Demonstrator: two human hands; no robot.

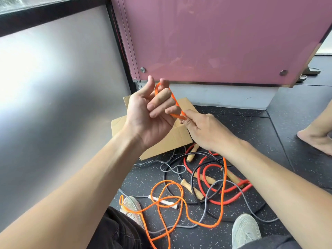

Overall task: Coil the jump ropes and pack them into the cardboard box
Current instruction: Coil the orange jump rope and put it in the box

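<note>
Evidently the coiling only starts: the left hand point(150, 112) hooks one orange jump rope point(175, 100) loop on curled fingers, the right hand point(206, 130) pinches it — next, wind more slack.

The inside of the brown cardboard box point(172, 139) cannot be seen, because the left hand point(149, 115) and the right hand point(206, 130) are in front of its opening. The right hand's fingertips are turned away, so its pinch on the thin orange jump rope point(174, 97) is mostly covered. Below, the rope passes behind the wrist, and further down the bottom edge cuts it. The same edge cuts both forearms and the pale grey sneaker point(245, 229). At the right edge a bare foot point(316, 139) shows only partly. The dark sandals point(313, 71) are half behind the pink panel point(215, 42).
</note>
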